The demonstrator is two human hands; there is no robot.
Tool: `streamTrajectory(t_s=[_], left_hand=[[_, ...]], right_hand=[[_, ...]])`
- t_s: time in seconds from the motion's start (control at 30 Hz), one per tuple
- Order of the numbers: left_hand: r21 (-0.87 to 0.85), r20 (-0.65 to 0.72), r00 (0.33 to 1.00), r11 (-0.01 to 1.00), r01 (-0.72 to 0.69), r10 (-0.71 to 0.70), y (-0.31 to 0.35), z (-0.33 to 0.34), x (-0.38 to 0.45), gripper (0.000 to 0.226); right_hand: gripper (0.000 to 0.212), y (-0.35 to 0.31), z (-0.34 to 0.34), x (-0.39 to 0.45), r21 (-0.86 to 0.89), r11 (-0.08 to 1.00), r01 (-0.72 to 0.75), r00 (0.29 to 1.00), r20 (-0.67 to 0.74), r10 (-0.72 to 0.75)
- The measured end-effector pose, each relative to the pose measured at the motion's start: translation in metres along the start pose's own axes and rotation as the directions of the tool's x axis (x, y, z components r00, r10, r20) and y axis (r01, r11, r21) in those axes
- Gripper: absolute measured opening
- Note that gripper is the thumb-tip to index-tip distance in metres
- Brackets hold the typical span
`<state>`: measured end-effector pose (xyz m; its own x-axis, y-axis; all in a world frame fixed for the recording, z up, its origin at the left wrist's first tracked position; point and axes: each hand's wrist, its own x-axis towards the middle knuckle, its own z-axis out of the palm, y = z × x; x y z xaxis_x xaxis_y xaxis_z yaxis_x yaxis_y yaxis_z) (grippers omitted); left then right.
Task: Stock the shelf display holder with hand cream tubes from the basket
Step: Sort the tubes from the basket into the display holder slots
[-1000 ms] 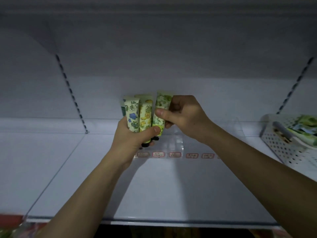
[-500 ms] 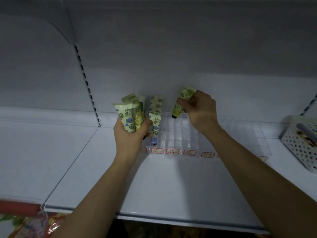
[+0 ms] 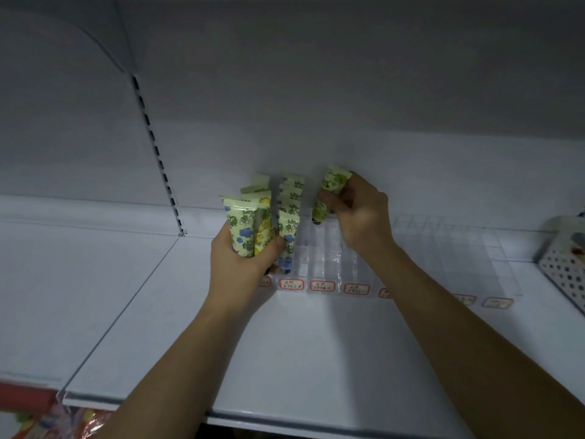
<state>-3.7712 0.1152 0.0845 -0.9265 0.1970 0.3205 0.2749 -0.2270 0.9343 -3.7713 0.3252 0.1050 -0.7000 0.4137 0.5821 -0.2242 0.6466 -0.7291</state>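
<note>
White shelf [image 3: 285, 359]: carries everything noted here and runs out beneath both forearms.

Clear display holder [image 3: 443, 248]: a gridded tray standing on the shelf, directly under the right hand and running on past it to that hand's right. A row of red-edged labels [image 3: 323, 286] lines its near edge, nearer the viewer than either hand.

Perforated white basket [image 3: 563, 270]: on the shelf well to the right of the right hand, cut off by the frame edge. Contents cannot be made out.

Left hand [image 3: 245, 264]: fingers curled round a bunch of floral tubes [image 3: 250, 229], crimped ends up. The exact count in the grip cannot be told.

Right hand [image 3: 361, 213]: thumb and fingertips pinching a single green tube [image 3: 329, 193], cap down and tilted, its black cap just above the back cells of the holder. Contact with the holder cannot be confirmed.

Stocked tubes [image 3: 289, 217]: a front-to-back row standing upright in the holder, just right of the left hand and between the two hands. The front one shows a blue cap.
</note>
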Motion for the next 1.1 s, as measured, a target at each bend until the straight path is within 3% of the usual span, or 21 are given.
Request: streamTrajectory(t_s=[0.13, 0.23, 0.4, 0.57, 0.67, 0.8, 0.93, 1.0, 1.03, 1.1], left_hand=[[0.013, 0.024, 0.999, 0.999, -0.029, 0.028, -0.001, -0.002, 0.002, 0.029], [0.013, 0.082, 0.996, 0.999, -0.036, 0.035, -0.001, -0.002, -0.001, 0.027], [0.049, 0.196, 0.98, 0.998, -0.047, 0.037, -0.003, -0.001, -0.004, 0.021], [0.007, 0.233, 0.972, 1.0, -0.023, 0.021, 0.001, 0.001, -0.008, 0.037], [-0.016, 0.231, 0.972, 0.999, 0.038, -0.033, 0.002, 0.002, -0.009, 0.032], [-0.05, 0.252, 0.965, 0.995, 0.081, -0.066, 0.0, 0.004, -0.01, 0.031], [-0.061, 0.254, 0.963, 0.992, 0.107, -0.089, -0.002, 0.004, -0.009, 0.031], [-0.08, 0.246, 0.965, 0.991, 0.11, -0.087, -0.002, 0.003, -0.007, 0.03], [-0.087, 0.242, 0.967, 0.99, 0.106, -0.083, -0.003, 0.003, -0.006, 0.03], [-0.09, 0.246, 0.966, 0.991, 0.102, -0.077, -0.003, 0.003, -0.006, 0.029]], right_hand=[[0.011, -0.004, 0.003, 0.004, -0.094, 0.996, 0.001, 0.997, 0.071, 0.006], [0.037, -0.006, 0.001, 0.011, -0.178, 0.984, -0.017, 0.993, 0.115, 0.037], [0.025, -0.005, 0.001, 0.014, -0.257, 0.965, -0.051, 0.986, 0.14, 0.089], [0.021, -0.004, 0.005, 0.013, -0.259, 0.96, -0.103, 0.986, 0.104, 0.133], [0.022, -0.002, 0.009, 0.009, -0.3, 0.952, -0.064, 0.994, 0.069, 0.088], [0.025, 0.011, 0.017, -0.009, -0.306, 0.95, 0.071, 0.995, -0.044, -0.089], [0.014, -0.001, 0.008, -0.021, -0.076, 0.993, 0.09, 0.972, -0.211, -0.104], [0.011, -0.02, -0.002, -0.024, 0.046, 0.992, 0.118, 0.969, -0.224, -0.105], [0.014, -0.028, -0.008, -0.025, 0.119, 0.984, 0.131, 0.981, -0.156, -0.111], [0.013, -0.043, -0.014, -0.031, 0.289, 0.955, 0.064, 0.982, 0.151, -0.112]])
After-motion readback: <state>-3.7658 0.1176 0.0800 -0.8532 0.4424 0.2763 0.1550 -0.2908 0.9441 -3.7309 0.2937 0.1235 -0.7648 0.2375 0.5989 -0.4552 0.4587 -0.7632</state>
